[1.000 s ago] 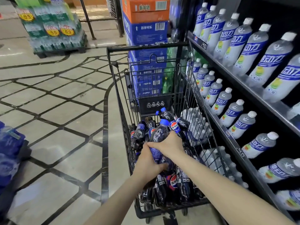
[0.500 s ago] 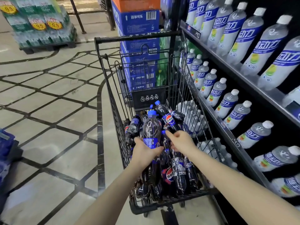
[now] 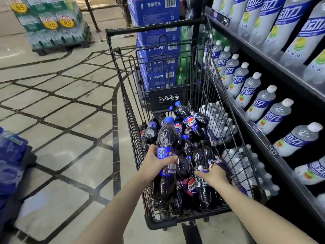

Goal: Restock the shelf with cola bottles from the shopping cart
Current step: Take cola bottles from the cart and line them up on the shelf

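Cola bottle point(image 3: 168, 152) in left hand point(image 3: 154, 164), roughly upright, cap up

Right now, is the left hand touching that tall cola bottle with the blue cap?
Touching. The head view shows the left hand wrapped round the label of the tall cola bottle, thumb across its front, no gap.

Two bare forearms enter from six o'clock; left hand point(image 3: 154, 162) and right hand point(image 3: 213, 174) wear no sleeves, gloves or jewellery.
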